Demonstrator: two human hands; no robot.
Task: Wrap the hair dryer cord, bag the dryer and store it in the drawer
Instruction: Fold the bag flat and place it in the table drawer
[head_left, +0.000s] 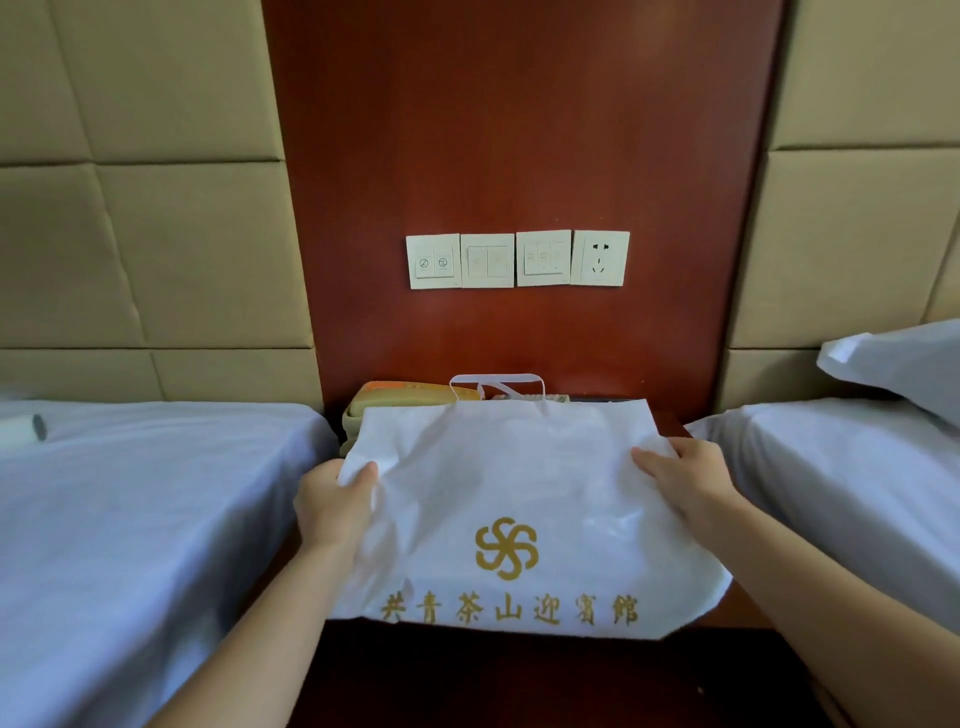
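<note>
A white fabric bag (498, 483) with a gold emblem and gold lettering lies spread over the dark wooden nightstand (498, 670), its white handles at the far end. My left hand (335, 506) pinches the bag's left edge with thumb on top. On the right, my right hand (685, 480) grips the right edge, the fabric bunched under its fingers. No hair dryer or cord shows; whether it is inside the bag I cannot tell. The drawer is not visible.
A beige telephone (410, 397) sits behind the bag against the red-brown wall panel. Switch plates (488, 260) and a socket (600, 258) are on the wall above. White-sheeted beds flank the nightstand, left bed (130, 519) and right bed (841, 493), with a pillow (904, 364) on the right one.
</note>
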